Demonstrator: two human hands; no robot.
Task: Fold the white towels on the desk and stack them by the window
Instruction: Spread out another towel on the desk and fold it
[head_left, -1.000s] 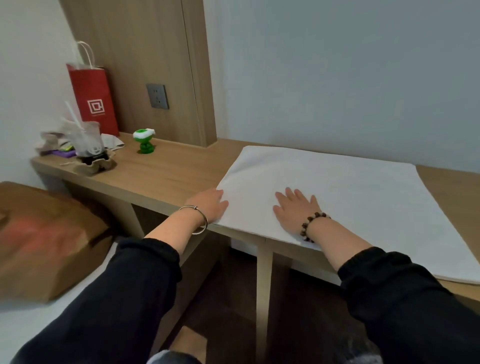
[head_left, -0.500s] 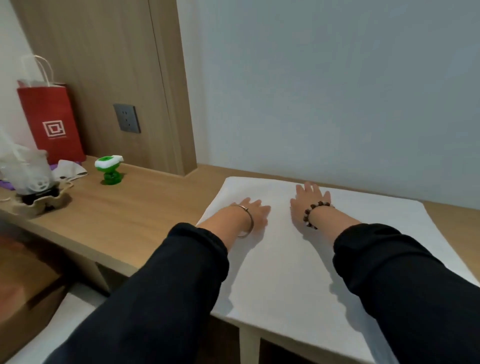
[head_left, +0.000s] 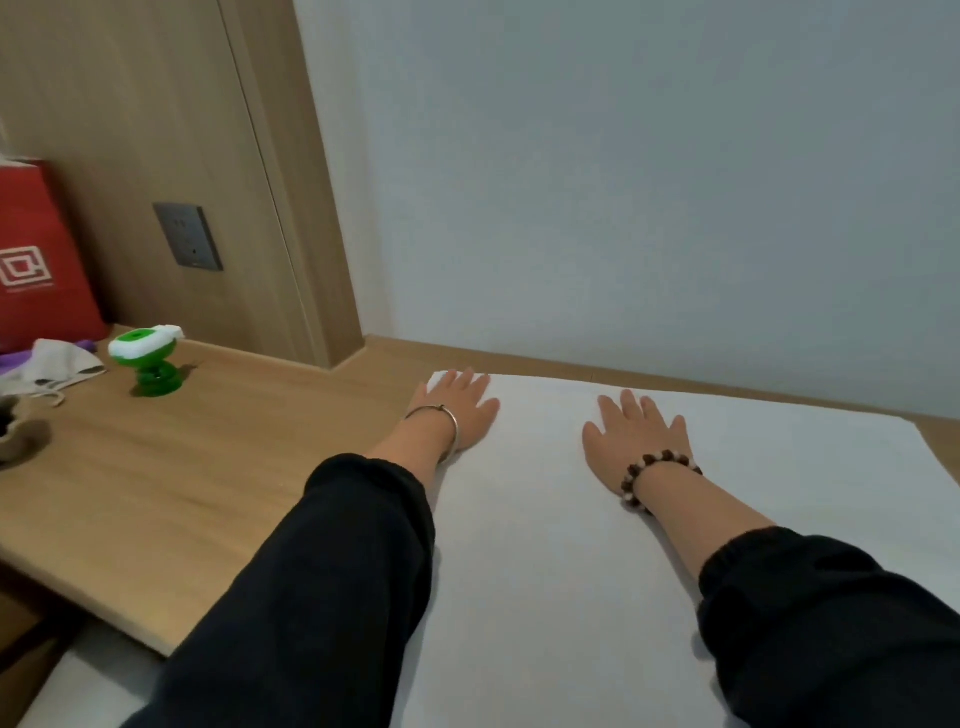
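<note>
A white towel (head_left: 561, 530) lies spread flat over the wooden desk (head_left: 197, 467), reaching from the near edge almost to the wall. My left hand (head_left: 457, 410) lies flat with straight fingers on the towel's far left corner. My right hand (head_left: 636, 434) presses flat on the towel a little to the right, fingers spread toward the wall. Both hands hold nothing. Black sleeves cover both forearms, with a metal bangle on the left wrist and a bead bracelet on the right.
A green and white toy (head_left: 150, 361) stands on the desk at the left. Behind it are a red paper bag (head_left: 36, 260), a crumpled grey cloth (head_left: 57, 364) and a wall socket (head_left: 188, 236). A pale wall runs behind the towel.
Both hands slid over the towel from its near edge to its far edge by the wall. The camera moved forward and closer to the desk.
</note>
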